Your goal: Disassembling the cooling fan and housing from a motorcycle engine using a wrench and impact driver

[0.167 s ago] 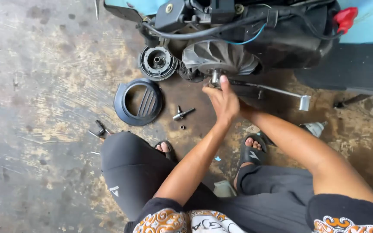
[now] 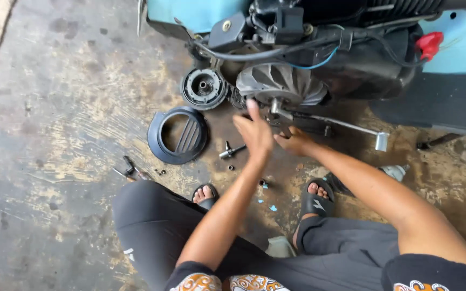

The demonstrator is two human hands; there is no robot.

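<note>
My left hand (image 2: 255, 133) hangs open and blurred, fingers spread, just below the grey finned fan (image 2: 287, 86) on a scooter engine. My right hand (image 2: 295, 142) sits right beside it, fingers curled around the lower end of a dark wrench (image 2: 279, 114) that stands on the fan's centre nut. A long metal kick lever (image 2: 351, 127) with a pedal end runs to the right from there. On the floor to the left of my hands lie a small T-shaped socket tool (image 2: 232, 151) and a loose nut (image 2: 231, 167).
A round dark fan cover (image 2: 163, 141) lies on the stained concrete, with a round clutch-like part (image 2: 204, 88) behind it. Screwdrivers (image 2: 130, 168) lie near my left knee. My sandalled feet (image 2: 314, 200) are planted below the engine. Light blue scooter body panels (image 2: 190, 13) stand at the back.
My left hand has come away from my right hand and swung to the left with its fingers spread. The right hand stays at the wrench.
</note>
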